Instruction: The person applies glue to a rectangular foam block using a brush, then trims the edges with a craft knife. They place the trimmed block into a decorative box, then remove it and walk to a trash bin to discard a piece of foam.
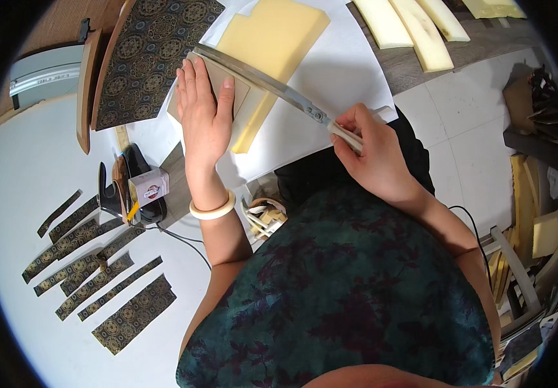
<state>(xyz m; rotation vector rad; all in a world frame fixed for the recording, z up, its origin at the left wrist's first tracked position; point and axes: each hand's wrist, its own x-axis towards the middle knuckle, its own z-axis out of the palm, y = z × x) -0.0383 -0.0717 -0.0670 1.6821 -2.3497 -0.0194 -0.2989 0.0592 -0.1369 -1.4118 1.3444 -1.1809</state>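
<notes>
A thick block of yellow foam (279, 36) lies on white paper (342, 72). My left hand (208, 109), a pale bangle on its wrist, presses flat on a tan board (217, 77) that lies over part of the foam, fingers apart. In my right hand (373, 150) is the pale handle of a long, straight-bladed knife (264, 80). The blade lies across the foam, along the board's edge, its far end just beyond my left fingertips. Whether the blade has entered the foam cannot be told.
Patterned dark fabric on a panel (138, 63) stands left of the foam. Cut fabric strips (80, 271) lie on a white surface at lower left, near a small box (149, 186) and a black cable. Foam strips (419, 34) rest at upper right. A container of offcuts (266, 216) sits below.
</notes>
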